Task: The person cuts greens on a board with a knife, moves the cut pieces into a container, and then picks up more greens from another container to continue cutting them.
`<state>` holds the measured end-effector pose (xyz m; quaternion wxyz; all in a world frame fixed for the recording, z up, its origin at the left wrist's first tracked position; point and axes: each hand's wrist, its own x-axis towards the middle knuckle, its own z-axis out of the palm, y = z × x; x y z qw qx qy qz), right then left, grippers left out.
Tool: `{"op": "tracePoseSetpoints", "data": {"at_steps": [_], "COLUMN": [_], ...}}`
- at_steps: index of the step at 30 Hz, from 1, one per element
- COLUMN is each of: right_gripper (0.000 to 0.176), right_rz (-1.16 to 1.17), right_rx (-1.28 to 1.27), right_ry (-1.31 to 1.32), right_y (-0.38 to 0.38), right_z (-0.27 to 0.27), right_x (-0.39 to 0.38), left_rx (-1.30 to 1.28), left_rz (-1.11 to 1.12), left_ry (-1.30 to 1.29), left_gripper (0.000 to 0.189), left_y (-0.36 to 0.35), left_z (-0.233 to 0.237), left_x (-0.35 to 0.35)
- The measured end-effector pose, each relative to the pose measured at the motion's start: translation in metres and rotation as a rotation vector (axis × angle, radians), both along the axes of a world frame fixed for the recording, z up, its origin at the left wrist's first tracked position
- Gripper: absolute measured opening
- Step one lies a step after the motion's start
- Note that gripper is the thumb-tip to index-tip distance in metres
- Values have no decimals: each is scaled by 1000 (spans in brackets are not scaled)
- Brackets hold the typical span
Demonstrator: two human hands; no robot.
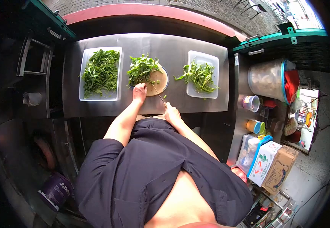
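Note:
My right hand [171, 113] is wrapped round the handle of a knife [159, 93]. The thin blade points up and left over a round cutting board [162, 80]. On the board's left side lies a heap of leafy greens [143, 67]. My left hand [139, 92] is closed at the lower edge of this heap, its fingers curled on the stems and partly hidden. Small cut stem pieces lie near the blade, and one bit [165, 96] rests by the board's lower edge.
On the metal table [146, 108], a white tray [120, 72] full of chopped greens stands left. A second tray [203, 57] with stemmy greens stands right. Further right, a shelf carries a large tub [262, 78], small containers and cardboard boxes [279, 169]. A purple bucket [56, 192] sits lower left.

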<state>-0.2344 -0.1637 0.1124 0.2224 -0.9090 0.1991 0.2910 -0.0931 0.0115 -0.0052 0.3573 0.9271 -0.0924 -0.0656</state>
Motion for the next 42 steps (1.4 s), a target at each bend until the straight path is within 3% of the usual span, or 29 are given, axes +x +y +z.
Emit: {"op": "tracePoseSetpoints", "data": {"at_steps": [13,26,42], "right_gripper": [22,23,22], "right_rz": [8,70,80], "right_rx": [134,96,73], "right_ry": [-61,-27,-65], "right_y": [3,10,5], "right_z": [13,14,15], "right_x": [-8,1,8], "left_rx": [61,188,136], "left_rz": [-51,-26,1], "left_ry": [-73,-64,-97], "left_gripper": [10,10,11], "left_y": [6,8,15], "left_z": [19,20,18], "left_x": [-3,-7,-15]}}
